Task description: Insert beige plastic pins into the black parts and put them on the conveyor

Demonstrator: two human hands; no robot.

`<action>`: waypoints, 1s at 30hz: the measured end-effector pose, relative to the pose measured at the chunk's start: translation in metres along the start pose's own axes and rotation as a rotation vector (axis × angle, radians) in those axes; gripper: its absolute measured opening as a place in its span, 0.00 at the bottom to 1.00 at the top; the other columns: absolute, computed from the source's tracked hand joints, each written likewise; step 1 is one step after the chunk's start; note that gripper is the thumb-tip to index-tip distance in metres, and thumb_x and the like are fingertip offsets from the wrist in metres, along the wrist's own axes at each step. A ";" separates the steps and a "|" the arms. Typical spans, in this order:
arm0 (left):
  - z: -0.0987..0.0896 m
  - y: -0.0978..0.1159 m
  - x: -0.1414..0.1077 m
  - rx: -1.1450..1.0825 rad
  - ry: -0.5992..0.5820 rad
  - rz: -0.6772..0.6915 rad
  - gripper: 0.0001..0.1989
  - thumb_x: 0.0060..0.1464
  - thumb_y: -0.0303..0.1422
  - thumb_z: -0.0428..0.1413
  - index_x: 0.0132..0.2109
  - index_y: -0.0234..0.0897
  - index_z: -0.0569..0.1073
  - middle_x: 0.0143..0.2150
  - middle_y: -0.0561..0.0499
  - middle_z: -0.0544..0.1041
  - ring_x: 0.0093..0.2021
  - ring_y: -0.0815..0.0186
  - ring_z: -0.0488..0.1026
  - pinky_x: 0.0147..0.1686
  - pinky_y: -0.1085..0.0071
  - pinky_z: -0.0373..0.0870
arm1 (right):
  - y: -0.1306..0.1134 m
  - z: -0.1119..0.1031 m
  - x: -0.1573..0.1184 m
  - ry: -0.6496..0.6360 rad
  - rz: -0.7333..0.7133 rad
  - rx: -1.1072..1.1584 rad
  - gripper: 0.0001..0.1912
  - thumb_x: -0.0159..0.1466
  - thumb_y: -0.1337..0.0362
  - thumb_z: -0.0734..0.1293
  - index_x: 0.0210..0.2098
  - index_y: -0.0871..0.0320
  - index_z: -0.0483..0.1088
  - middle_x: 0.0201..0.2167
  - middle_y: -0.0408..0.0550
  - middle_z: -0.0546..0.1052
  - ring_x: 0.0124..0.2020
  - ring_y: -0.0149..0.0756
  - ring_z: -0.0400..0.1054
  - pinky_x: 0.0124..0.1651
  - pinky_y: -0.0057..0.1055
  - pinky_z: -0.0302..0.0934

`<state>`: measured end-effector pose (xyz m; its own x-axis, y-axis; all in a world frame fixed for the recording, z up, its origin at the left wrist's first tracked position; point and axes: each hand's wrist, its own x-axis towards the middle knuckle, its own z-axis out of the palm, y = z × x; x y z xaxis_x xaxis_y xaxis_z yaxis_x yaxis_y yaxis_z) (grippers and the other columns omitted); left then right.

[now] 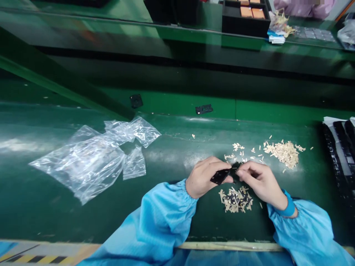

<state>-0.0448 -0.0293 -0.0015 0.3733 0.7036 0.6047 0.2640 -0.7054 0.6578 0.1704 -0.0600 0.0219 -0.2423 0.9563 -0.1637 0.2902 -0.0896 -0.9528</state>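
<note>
My left hand (205, 176) is closed round a small flat black plastic part (221, 176), tilted above the green tabletop. Thumb and fingers pinched, my right hand (256, 181) meets the far end of that part; whatever lies between its fingertips is too small to make out. Just below the hands is a mixed pile of small beige and black pieces (237, 199). Beyond my right hand sits a larger heap of small beige strips (287, 153), with loose ones (237, 146) scattered to its left.
Crumpled clear plastic bags (91, 159) cover part of the left side. Two black parts, one squarish (136, 101) and one oblong (204, 109), lie along the back. Black trays (340, 155) stand at the right edge. A green beam (63, 79) slants across the upper left.
</note>
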 end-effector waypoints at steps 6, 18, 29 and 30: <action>-0.001 -0.002 0.001 -0.002 0.004 0.059 0.20 0.56 0.46 0.64 0.48 0.37 0.74 0.35 0.48 0.81 0.34 0.66 0.80 0.33 0.73 0.76 | -0.004 0.001 -0.003 -0.344 0.268 0.485 0.16 0.65 0.53 0.72 0.32 0.59 0.71 0.21 0.37 0.66 0.19 0.24 0.51 0.22 0.25 0.45; -0.001 -0.005 0.001 0.096 -0.012 0.152 0.19 0.58 0.46 0.62 0.49 0.38 0.74 0.35 0.49 0.82 0.33 0.67 0.80 0.32 0.74 0.75 | 0.002 0.004 -0.002 -0.436 0.485 0.691 0.17 0.60 0.54 0.76 0.29 0.60 0.70 0.18 0.34 0.63 0.16 0.21 0.44 0.18 0.24 0.37; 0.009 0.000 -0.001 -0.246 0.005 -0.440 0.20 0.61 0.48 0.59 0.50 0.38 0.73 0.34 0.50 0.79 0.31 0.68 0.77 0.31 0.73 0.74 | 0.003 0.006 0.000 -0.104 0.293 0.593 0.15 0.57 0.56 0.77 0.28 0.59 0.72 0.19 0.36 0.66 0.18 0.23 0.48 0.22 0.25 0.42; 0.012 0.003 0.000 -0.360 0.027 -0.572 0.19 0.64 0.48 0.56 0.51 0.38 0.72 0.33 0.51 0.78 0.28 0.69 0.75 0.27 0.75 0.72 | 0.003 0.006 0.000 -0.037 0.254 0.528 0.15 0.57 0.56 0.77 0.28 0.59 0.73 0.20 0.38 0.68 0.19 0.23 0.50 0.22 0.26 0.45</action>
<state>-0.0335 -0.0322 -0.0046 0.2395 0.9629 0.1242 0.0986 -0.1514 0.9835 0.1658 -0.0620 0.0177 -0.2607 0.8772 -0.4033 -0.1546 -0.4503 -0.8794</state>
